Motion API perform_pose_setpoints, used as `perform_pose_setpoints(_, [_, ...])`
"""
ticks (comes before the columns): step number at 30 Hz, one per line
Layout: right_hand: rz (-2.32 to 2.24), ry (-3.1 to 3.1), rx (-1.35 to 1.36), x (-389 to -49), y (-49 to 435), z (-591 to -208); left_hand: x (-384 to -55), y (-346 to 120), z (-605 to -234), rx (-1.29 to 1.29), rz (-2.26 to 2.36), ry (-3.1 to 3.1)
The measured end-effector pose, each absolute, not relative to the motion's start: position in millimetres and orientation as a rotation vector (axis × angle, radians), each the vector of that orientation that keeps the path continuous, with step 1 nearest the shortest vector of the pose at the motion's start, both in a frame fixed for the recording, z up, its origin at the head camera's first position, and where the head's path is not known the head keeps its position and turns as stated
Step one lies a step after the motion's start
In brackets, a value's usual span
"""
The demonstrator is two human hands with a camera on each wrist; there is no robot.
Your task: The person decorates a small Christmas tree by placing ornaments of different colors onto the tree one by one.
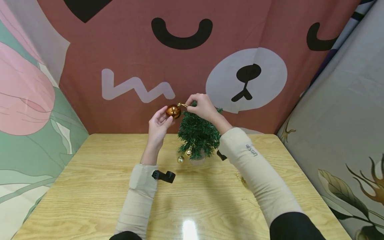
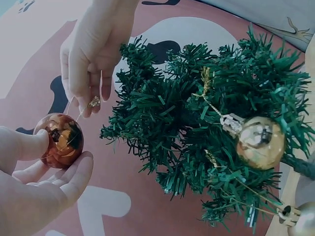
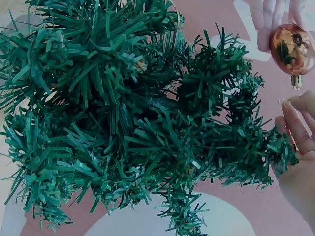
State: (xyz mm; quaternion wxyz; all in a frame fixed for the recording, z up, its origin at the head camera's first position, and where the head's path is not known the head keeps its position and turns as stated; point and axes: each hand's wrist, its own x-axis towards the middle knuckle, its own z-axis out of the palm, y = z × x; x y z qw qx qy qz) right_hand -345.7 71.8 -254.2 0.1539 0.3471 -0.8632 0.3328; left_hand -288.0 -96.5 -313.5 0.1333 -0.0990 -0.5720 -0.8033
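A shiny copper-coloured Christmas bauble (image 1: 173, 111) is held between the thumb and fingers of my left hand (image 1: 158, 126), up beside the top of a small green artificial Christmas tree (image 1: 198, 133). My right hand (image 1: 204, 106), just in front of the treetop, pinches the gold hanging loop (image 1: 182, 105) of that bauble between thumb and fingertips. In the left wrist view the loop's thin strands run from the bauble (image 2: 61, 140) up to the right fingers. The right wrist view shows the bauble's gold cap (image 3: 296, 81) pointing toward the right fingertips.
Two gold baubles (image 1: 180, 159) hang low on the tree's left side. The tree's pale pot (image 1: 197, 161) stands on the wooden table (image 1: 90, 186). Small gold items (image 1: 242, 179) lie partly hidden by the right sleeve, with a gold string (image 1: 249, 200) nearby. Printed cloth (image 1: 135, 60) surrounds the table.
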Motion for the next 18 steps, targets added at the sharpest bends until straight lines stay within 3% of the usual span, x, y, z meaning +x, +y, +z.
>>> perform_pose_setpoints(11, [0.777, -2.456, 1.198, -349.0, 77.8, -252.1, -289.5, -97.1, -315.6, -0.287, -2.32, -1.692])
perform_pose_setpoints(18, [0.741, -2.497, 1.095, -347.6, 79.1, -249.4, -289.0, -97.7, -317.7, -0.298, -2.301, -1.731])
